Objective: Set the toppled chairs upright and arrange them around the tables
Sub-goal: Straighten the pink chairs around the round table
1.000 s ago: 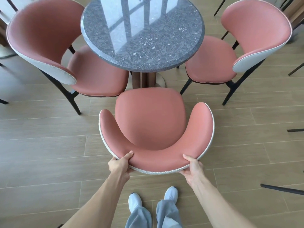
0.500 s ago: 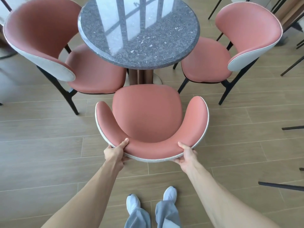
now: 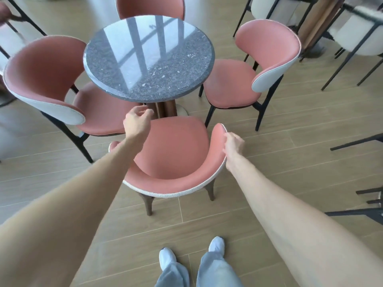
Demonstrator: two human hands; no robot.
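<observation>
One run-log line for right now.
near chair: upright at table | left hand: free above seat | right hand: on backrest tip

right hand (image 3: 233,147) touches near chair (image 3: 174,154) armrest; left hand (image 3: 135,123) hovers, loosely curled.

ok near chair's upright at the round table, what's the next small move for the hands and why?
Probably let go with the right hand, which touches the right wing of the near chair. That chair stands upright with its seat front close to the round table, like the pink chairs on the other sides. The left hand hovers above the seat, holding nothing.
</observation>
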